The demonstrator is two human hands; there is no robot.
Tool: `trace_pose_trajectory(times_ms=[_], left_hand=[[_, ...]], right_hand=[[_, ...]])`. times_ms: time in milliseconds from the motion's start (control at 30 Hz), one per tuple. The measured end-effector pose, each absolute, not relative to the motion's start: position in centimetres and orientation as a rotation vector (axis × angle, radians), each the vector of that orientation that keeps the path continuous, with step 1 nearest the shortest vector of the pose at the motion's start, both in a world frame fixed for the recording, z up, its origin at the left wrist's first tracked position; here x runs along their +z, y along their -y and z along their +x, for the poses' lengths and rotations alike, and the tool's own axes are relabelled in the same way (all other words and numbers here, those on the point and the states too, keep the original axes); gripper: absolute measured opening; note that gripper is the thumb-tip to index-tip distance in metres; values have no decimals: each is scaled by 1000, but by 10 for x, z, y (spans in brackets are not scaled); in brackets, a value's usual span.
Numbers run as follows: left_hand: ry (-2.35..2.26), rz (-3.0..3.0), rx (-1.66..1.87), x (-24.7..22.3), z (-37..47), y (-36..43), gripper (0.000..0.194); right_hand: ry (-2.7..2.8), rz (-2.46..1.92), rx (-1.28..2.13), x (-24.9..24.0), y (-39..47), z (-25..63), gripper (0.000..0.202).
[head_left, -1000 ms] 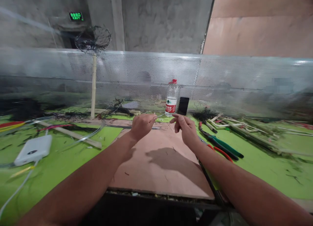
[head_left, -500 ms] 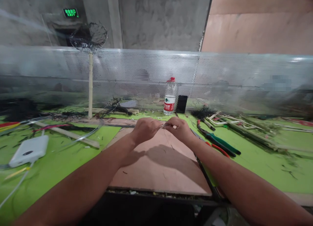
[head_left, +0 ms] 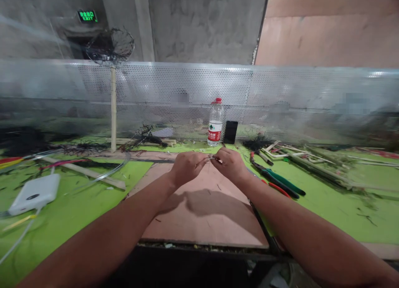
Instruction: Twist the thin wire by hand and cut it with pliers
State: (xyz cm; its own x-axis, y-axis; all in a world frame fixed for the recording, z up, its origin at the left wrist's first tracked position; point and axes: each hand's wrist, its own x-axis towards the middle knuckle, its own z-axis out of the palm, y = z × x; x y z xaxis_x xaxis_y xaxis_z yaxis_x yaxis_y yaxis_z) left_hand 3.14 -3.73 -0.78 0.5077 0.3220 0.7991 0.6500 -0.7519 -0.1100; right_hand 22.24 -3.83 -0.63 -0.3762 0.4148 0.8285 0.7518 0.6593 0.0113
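My left grip (head_left: 188, 165) and right grip (head_left: 230, 162) pinch a thin pale strand (head_left: 212, 158) between them, the plywood board (head_left: 208, 227) beneath; I judge it light, bendable and prone to slipping, best held close on both sides of the exposed span.

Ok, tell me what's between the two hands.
In the head view, a short bit of thin, pale strand shows between the left hand and the right hand; its material cannot be told.
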Motion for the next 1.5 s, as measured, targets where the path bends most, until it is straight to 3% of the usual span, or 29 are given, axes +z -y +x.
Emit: trace_pose_trajectory(times_ms=[100,267,467,667,833,1200,1367,1500], left_hand=[[835,-2355,-1157,-5,27,36,26],[872,-2407,-1238,2,21,31,26],[768,-2502,-1280,8,17,30,24],[934,-2504,-1076,10,20,36,31],[1016,-2444,-1083,10,21,38,32],[756,-2580,-1406,6,19,30,20],[683,-2582,-1403,9,19,31,20],[886,-2606,-1254,8,19,33,24]], right_hand=[[1982,-896,-294,-10,33,225,14],[1969,-808,-136,-7,31,229,12],[2046,-763,-118,1,43,228,19],[2036,-935,61,3,46,226,26],[2064,-766,-127,0,43,227,11],[1995,-619,-357,3,43,230,14],[2014,-744,-347,2,42,229,13],[2038,-954,-97,3,44,225,9]])
